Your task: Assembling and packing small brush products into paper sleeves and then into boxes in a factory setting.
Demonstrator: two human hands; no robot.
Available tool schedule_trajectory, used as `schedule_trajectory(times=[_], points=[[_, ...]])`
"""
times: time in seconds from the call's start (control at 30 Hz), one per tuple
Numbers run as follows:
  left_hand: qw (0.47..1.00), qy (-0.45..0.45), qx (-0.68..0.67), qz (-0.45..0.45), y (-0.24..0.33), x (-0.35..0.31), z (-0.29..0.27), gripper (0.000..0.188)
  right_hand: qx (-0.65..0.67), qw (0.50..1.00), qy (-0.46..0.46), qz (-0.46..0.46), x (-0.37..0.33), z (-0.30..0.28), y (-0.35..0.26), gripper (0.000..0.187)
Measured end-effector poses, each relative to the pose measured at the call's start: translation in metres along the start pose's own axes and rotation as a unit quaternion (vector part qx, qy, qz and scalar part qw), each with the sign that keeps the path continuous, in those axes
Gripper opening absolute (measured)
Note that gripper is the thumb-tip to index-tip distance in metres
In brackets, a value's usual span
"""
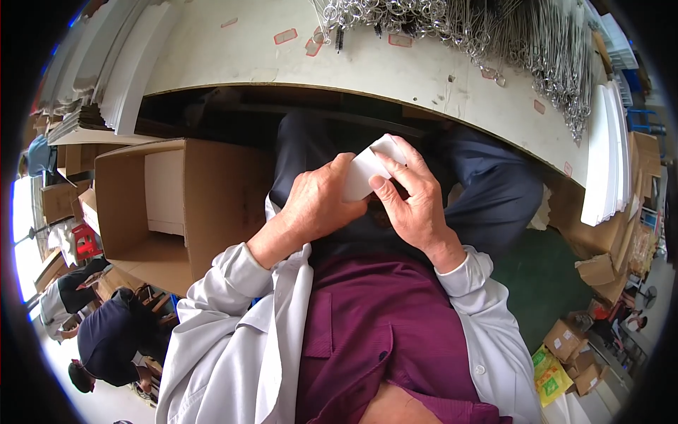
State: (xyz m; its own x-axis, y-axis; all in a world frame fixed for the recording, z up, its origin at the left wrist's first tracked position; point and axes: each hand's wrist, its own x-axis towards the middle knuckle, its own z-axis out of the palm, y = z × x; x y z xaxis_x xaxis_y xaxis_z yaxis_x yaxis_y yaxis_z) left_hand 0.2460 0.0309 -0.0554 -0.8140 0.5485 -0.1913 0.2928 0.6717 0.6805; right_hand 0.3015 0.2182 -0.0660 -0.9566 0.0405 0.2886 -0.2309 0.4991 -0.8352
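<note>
Over my lap, both hands grip a small white folded card piece [367, 172]. My left hand [318, 201] wraps its lower left side, thumb on top. My right hand [413, 198] covers its right side, fingers curled over the upper edge. Dark trousers lie just beneath. Most of the white piece is hidden by my fingers.
A white worktable [395, 67] curves above, with a heap of metal wire hooks [487, 32] along its far side. An open cardboard box [152, 205] holding white sheets stands at my left. White sheet stacks [611, 155] lie at right. A person crouches at lower left [106, 332].
</note>
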Motion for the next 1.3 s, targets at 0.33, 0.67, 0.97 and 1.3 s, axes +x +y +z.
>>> schedule_trajectory(times=[0.33, 0.67, 0.97, 1.3], points=[[0.996, 0.013, -0.09, 0.024, 0.004, -0.003, 0.003, 0.081, 0.228, 0.959, -0.048, 0.161, -0.007, -0.014, -0.002, 0.03], [0.988, 0.064, -0.122, 0.07, 0.011, 0.018, 0.016, 0.076, 0.281, 0.932, 0.031, 0.228, -0.008, -0.015, -0.002, 0.026], [0.988, 0.029, -0.14, 0.054, 0.012, 0.018, 0.012, 0.072, 0.321, 0.903, -0.009, 0.285, -0.01, -0.021, 0.004, 0.023], [0.997, 0.002, -0.062, 0.038, 0.021, 0.012, 0.015, 0.063, 0.249, 0.92, -0.034, 0.302, -0.009, -0.018, 0.016, 0.022]])
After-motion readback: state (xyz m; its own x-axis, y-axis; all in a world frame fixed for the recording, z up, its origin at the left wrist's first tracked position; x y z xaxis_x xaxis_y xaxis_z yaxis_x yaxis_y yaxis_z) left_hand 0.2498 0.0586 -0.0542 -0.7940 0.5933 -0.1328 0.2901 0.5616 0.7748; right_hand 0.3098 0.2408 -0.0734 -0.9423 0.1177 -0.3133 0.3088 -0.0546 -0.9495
